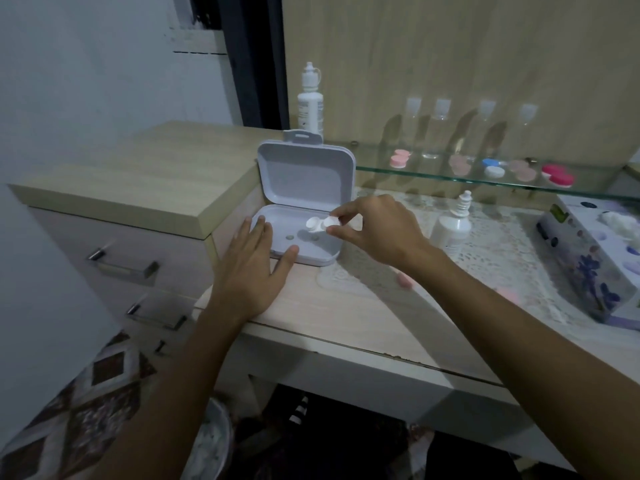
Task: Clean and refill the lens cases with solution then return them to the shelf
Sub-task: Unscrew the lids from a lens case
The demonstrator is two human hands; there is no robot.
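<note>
A white hinged box [277,249] stands open on the desk, its lid upright. My right hand [377,230] pinches a white lens case [320,224] between thumb and fingers, just above the box's tray. My left hand [254,263] lies flat with fingers spread, resting on the tray's near left rim. A solution bottle [452,226] stands uncapped just right of my right hand. A taller white bottle [310,102] stands behind the box. Several lens cases, pink [400,159], blue and white [491,167] and red [557,174], sit on the glass shelf [433,173].
A tissue box [595,258] lies at the right edge of the desk. Clear bottles [434,129] line the shelf's back. A pink cap [405,281] rests on the lace mat beside my right forearm. A drawer unit [138,181] stands left of the box.
</note>
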